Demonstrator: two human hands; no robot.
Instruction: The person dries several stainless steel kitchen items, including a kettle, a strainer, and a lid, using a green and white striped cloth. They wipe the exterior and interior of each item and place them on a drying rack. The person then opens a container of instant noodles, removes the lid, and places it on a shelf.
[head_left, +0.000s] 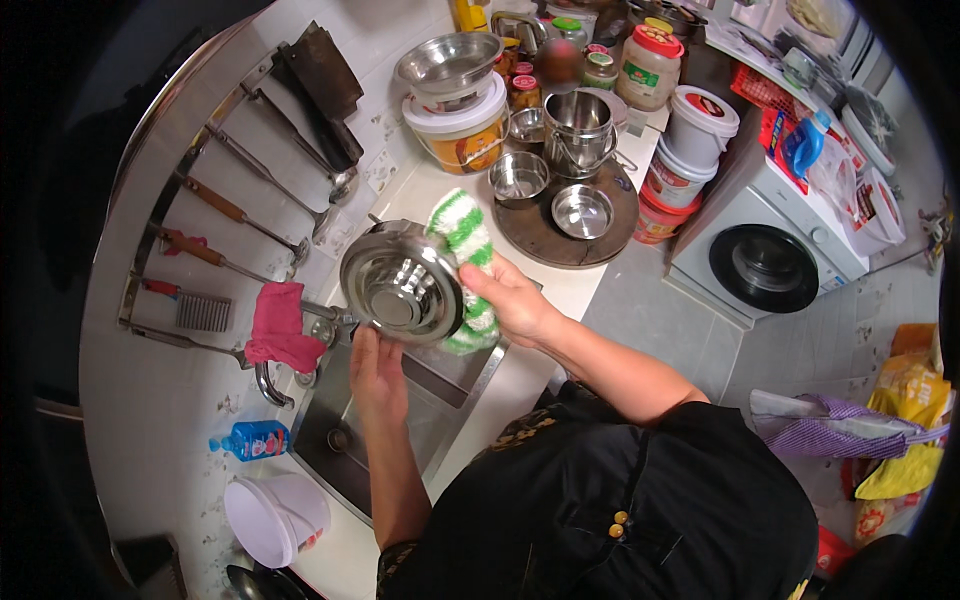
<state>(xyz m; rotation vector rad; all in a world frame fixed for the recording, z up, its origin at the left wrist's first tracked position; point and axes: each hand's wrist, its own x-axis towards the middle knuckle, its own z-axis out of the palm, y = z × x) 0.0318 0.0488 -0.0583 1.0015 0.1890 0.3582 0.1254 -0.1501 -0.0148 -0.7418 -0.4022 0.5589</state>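
Observation:
My left hand (379, 367) supports the lower edge of a round stainless steel lid or vessel (401, 289), tilted above the sink. A green and white striped cloth (463, 247) lies against its right side, pinched in my right hand (510, 300). Below is the double-bowl steel sink (442, 382). On the round wooden board (559, 251) beyond stand a steel pail with a handle (577, 127) and two shallow steel bowls, one of them (582, 211) near the board's front.
A faucet (274, 386) with a pink cloth (281, 322) is at the sink's left, near a blue detergent bottle (260, 440) and a white bucket (262, 517). Utensils hang on the wall rail. A tub (469, 142) carries steel basins. Stacked buckets and a washing machine (757, 217) stand right.

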